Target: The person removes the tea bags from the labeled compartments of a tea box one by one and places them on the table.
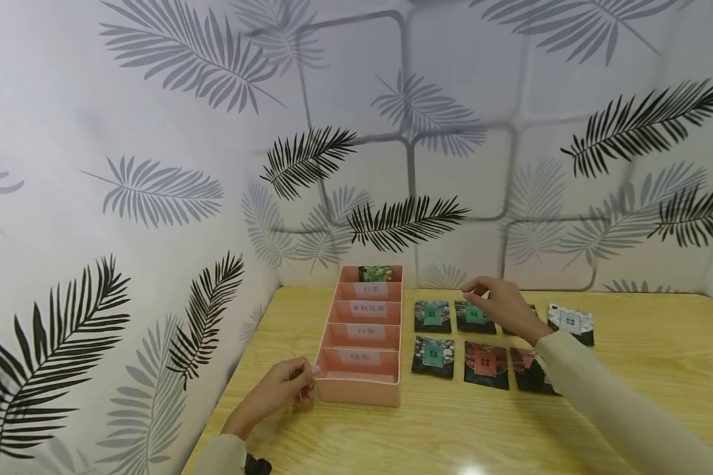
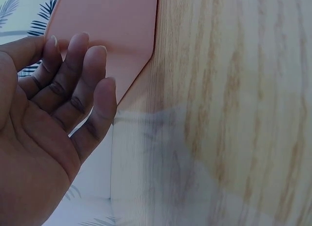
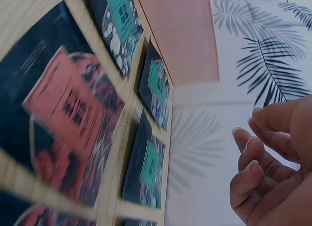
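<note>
A long pink divided box (image 1: 359, 394) stands on the table, its compartments bearing white labels with Chinese characters. My left hand (image 1: 285, 386) pinches the rim near its front left corner, thumb and index fingertip meeting at the edge in the left wrist view. A packet with a green leafy print (image 1: 375, 274) sits in the rearmost compartment. My right hand (image 1: 502, 305) is raised over the back row of flat tea packets, fingers loosely bent with nothing between them. Beneath it lies a green-labelled packet (image 1: 474, 317); another green-labelled packet (image 1: 432, 316) is to its left.
In the front row are a teal-labelled packet (image 1: 433, 357), a red-labelled packet (image 1: 486, 365) and a second red packet (image 1: 525, 366) partly behind the right sleeve. A white-and-black packet (image 1: 570, 322) lies at the right. The leaf-patterned wall (image 1: 463, 251) rises behind the table.
</note>
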`<action>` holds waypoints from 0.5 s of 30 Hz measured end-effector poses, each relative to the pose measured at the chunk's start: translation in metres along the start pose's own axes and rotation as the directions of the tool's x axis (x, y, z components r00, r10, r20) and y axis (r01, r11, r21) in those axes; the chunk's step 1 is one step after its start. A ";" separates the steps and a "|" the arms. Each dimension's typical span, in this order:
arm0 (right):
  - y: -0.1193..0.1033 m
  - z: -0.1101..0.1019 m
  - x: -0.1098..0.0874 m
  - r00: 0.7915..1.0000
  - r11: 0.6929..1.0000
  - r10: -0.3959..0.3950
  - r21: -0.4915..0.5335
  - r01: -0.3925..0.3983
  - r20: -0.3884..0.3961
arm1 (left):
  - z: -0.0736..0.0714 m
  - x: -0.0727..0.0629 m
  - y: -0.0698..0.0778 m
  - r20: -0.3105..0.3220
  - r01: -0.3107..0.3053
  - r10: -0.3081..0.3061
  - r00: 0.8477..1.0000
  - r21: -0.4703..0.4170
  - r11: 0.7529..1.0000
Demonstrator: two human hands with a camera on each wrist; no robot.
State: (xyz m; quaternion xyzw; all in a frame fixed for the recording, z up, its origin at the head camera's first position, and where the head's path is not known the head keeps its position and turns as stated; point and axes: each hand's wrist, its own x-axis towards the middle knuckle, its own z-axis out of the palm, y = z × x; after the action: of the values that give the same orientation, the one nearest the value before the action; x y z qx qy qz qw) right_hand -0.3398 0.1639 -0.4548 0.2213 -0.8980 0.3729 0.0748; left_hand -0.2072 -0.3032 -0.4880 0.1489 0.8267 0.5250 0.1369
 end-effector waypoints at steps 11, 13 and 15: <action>-0.025 0.028 0.030 0.998 0.998 -0.058 -0.019 0.058 0.016 | 0.000 -0.001 0.000 -0.010 -0.006 0.006 1.000 0.001 1.000; -0.032 0.032 0.035 0.998 0.998 -0.059 -0.011 0.059 0.023 | 0.000 -0.002 0.001 -0.007 -0.006 0.006 1.000 -0.004 1.000; -0.037 0.036 0.040 0.998 0.998 -0.065 -0.016 0.065 0.018 | 0.000 -0.002 0.001 -0.004 -0.006 0.006 1.000 -0.007 1.000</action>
State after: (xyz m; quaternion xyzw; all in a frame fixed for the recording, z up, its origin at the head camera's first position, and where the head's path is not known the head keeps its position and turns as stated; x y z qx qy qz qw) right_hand -0.3572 0.1019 -0.4452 0.2531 -0.8939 0.3610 0.0806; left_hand -0.2051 -0.3034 -0.4868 0.1500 0.8248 0.5285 0.1341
